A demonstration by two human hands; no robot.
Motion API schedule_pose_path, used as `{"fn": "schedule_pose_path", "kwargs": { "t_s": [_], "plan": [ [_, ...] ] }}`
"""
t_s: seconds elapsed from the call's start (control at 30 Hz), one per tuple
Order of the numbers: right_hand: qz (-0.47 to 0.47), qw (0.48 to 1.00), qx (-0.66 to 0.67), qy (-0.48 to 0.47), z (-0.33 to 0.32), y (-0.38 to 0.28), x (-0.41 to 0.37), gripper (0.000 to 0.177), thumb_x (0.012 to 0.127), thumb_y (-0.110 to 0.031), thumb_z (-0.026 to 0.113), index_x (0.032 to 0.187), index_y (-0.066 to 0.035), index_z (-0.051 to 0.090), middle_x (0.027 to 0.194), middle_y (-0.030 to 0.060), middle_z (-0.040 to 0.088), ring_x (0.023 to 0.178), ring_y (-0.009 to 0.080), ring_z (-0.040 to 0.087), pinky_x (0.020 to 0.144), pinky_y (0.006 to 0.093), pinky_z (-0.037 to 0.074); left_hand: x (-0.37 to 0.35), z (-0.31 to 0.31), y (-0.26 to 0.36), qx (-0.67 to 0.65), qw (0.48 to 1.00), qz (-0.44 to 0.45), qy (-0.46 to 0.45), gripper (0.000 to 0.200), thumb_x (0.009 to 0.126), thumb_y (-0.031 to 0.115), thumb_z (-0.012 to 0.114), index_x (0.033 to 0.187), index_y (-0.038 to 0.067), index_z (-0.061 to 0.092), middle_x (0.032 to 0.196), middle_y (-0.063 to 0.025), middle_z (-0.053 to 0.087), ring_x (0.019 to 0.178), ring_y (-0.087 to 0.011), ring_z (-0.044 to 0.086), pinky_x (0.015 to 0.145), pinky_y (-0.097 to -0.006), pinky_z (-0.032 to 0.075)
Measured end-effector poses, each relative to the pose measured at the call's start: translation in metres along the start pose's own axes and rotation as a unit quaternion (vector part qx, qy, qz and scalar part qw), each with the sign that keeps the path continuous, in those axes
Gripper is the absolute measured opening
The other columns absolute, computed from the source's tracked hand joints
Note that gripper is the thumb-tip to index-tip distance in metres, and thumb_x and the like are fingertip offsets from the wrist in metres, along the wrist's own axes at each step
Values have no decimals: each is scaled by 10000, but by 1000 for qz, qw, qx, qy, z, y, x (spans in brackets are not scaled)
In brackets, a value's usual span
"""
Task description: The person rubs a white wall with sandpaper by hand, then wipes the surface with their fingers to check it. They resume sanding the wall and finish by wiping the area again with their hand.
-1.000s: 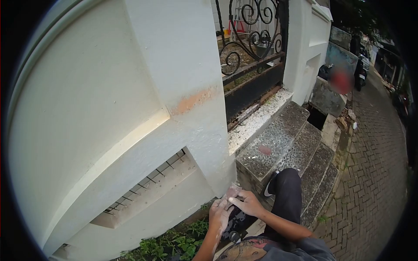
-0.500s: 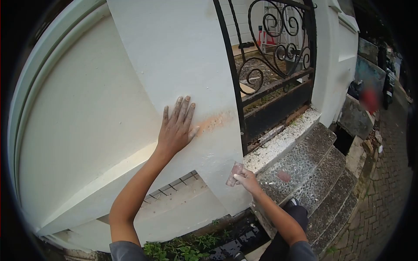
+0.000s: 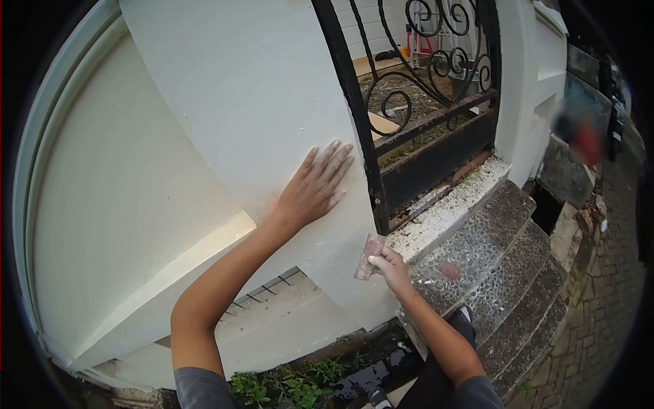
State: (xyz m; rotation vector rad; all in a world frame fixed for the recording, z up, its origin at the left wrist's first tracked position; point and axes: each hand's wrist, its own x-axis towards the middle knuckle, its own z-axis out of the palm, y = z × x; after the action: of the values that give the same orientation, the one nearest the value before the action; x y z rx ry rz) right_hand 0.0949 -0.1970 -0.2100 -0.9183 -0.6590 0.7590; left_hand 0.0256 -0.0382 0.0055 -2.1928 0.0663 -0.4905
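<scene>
Fingers of your left hand [image 3: 315, 187] lie spread flat on the pillar [image 3: 259, 102]. Your right hand [image 3: 390, 264] pinches sandpaper [image 3: 368, 255] low against that pillar, just beside the gate [image 3: 422, 129] and steps [image 3: 490, 252].

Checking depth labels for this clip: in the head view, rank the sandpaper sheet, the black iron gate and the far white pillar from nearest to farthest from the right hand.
1. The sandpaper sheet: pinched in the right hand, at the near pillar's corner.
2. The black iron gate: its near post stands just above the hand.
3. The far white pillar: beyond the gate, upper right.
</scene>
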Motion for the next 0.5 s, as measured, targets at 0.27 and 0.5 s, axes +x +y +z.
{"fn": "schedule_pose_path", "kwargs": {
  "t_s": [0.27, 0.5],
  "plan": [
    [-17, 997, 51, 62, -2, 13, 15, 253, 771, -20, 500, 1005, -40, 594, 880, -5, 570, 791, 105, 569, 719, 297, 511, 16, -4, -10, -82, 995, -27, 44, 731, 820, 439, 551, 1421, 102, 306, 1497, -51, 258, 1386, -199, 213, 1136, -442, 102],
    [-12, 992, 48, 113, 7, -8, 7, 162, 758, -11, 506, 877, -44, 611, 778, -37, 558, 678, 42, 518, 603, 207, 447, -9, 29, 32, -33, 991, 118, -51, 708, 815, 426, 558, 1413, 122, 328, 1504, -6, 246, 1386, -202, 211, 1139, -432, 111]
  ]
}}
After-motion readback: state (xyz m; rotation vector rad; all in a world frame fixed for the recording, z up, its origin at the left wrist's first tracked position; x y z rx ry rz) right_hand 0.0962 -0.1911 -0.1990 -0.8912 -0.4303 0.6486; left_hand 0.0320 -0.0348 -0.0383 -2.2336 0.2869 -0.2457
